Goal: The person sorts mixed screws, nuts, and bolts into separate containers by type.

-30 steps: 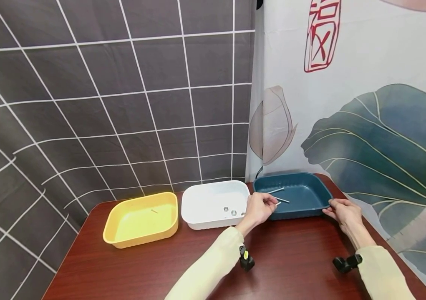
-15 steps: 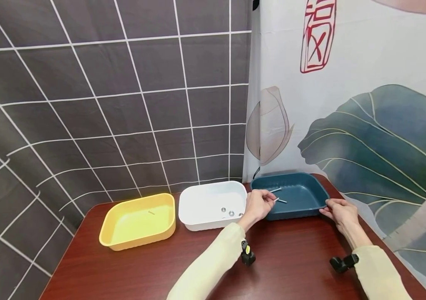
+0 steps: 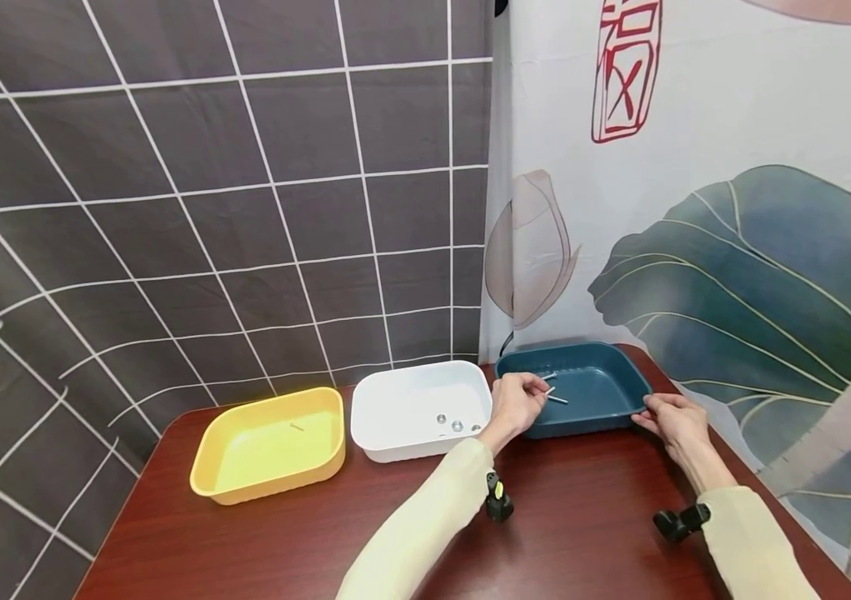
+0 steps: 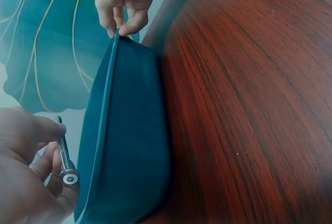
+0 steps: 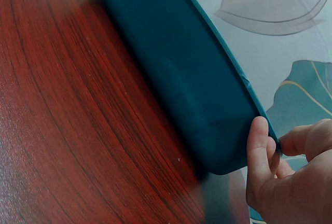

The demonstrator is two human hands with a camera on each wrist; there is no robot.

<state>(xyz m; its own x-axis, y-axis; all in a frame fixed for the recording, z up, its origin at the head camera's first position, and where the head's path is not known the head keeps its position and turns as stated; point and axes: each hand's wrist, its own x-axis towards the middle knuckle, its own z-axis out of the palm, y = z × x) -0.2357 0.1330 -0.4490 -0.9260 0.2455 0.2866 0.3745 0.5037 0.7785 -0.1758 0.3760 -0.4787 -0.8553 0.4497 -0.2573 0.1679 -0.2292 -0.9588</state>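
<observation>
My left hand (image 3: 517, 403) is over the near left corner of the dark blue tray (image 3: 599, 393). Between thumb and fingers it pinches a metal bolt (image 4: 64, 154), whose round hex-socket head faces the camera in the left wrist view. Inside the tray lies another bolt (image 3: 557, 400), and farther back a third shows partly behind my fingers. My right hand (image 3: 683, 425) grips the rim at the tray's near right corner, thumb on one side and fingers on the other, as the right wrist view shows up close (image 5: 290, 167).
Left of the blue tray stands a white tray (image 3: 395, 400) with several metal nuts (image 3: 458, 426) inside. Farther left, a yellow tray (image 3: 267, 458) holds one small thin piece (image 3: 296, 427). All stand on a reddish-brown table (image 3: 305, 542) before hanging cloths.
The head view has shifted slightly, so the trays appear farther left. My left hand has risen a little with the bolt, which has changed its tilt. My right hand keeps its grip on the rim.
</observation>
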